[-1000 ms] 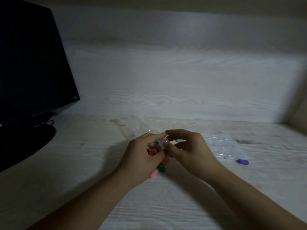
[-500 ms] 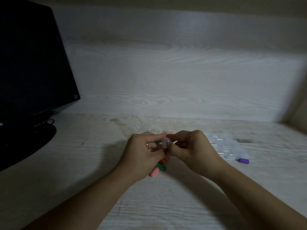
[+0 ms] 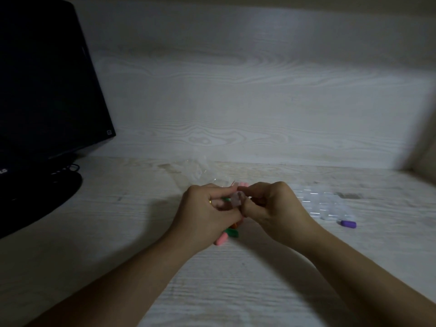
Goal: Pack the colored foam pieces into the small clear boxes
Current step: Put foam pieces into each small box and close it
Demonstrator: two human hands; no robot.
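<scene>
A small clear box (image 3: 236,200) is pinched between the two hands just above the desk (image 3: 118,232): the left hand (image 3: 207,215) has its fingers curled round it from nine o'clock, and the right hand (image 3: 273,208) nips its edge with thumb and forefinger from three o'clock. Whether a lid is being pressed on or a piece pushed in cannot be told. The step is judged best done with the box held level and squeezed lightly, so that the thin walls are not bowed. A pale pinkish tint is seen inside the box; its contents cannot be made out. Loose foam pieces (image 3: 230,233), pink, green and orange, lie under the left hand at six o'clock. More clear boxes (image 3: 323,204) are clustered at three o'clock, their contents unreadable, with a purple piece (image 3: 348,223) just beside them.
</scene>
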